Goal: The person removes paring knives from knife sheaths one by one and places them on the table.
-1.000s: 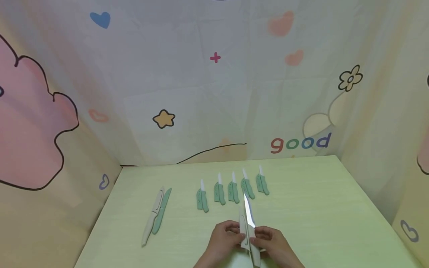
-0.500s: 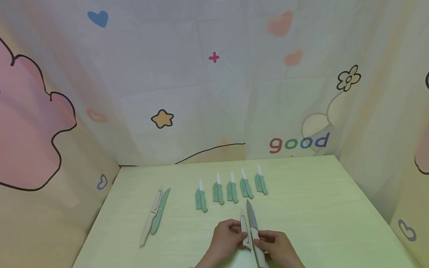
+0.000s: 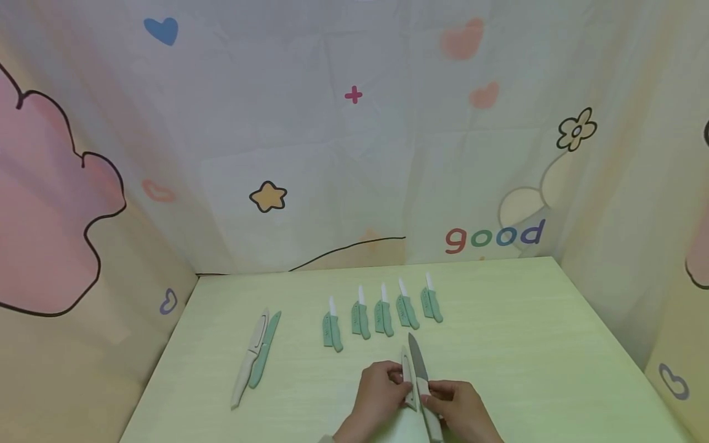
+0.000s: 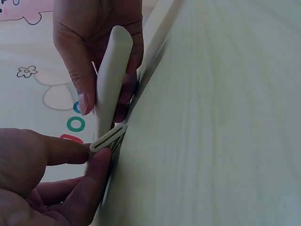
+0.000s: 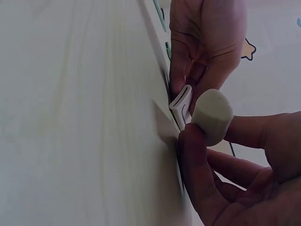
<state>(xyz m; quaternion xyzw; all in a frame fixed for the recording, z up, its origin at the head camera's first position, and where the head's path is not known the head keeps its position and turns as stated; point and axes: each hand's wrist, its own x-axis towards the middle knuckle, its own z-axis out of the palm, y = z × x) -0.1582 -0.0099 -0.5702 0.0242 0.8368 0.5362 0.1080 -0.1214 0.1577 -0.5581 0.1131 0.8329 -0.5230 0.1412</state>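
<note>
My left hand (image 3: 381,394) pinches a cream knife sheath (image 3: 407,372) between thumb and fingers, low over the table. Just to its right, my right hand (image 3: 461,405) grips a kitchen knife by its cream handle (image 3: 428,409). The bare grey blade (image 3: 418,358) points away from me, beside the sheath and outside it. In the left wrist view the sheath's slotted end (image 4: 108,137) shows close to the knife handle (image 4: 114,66). From the right wrist, the handle's butt (image 5: 214,117) stands in front of the sheath (image 5: 182,104). Those views hide most of the blade.
Several small green knives (image 3: 332,331) lie in a row farther back, white blades bare, each with a green sheath beside its handle. On the left lie a cream sheathed knife (image 3: 249,360) and a green one (image 3: 266,351), side by side. A printed curtain (image 3: 310,135) surrounds the table (image 3: 520,344).
The knife has shifted slightly right and toward me, its blade turning from bright to grey. The left hand's sheath has moved a little right and tilted. The other knives lie unmoved.
</note>
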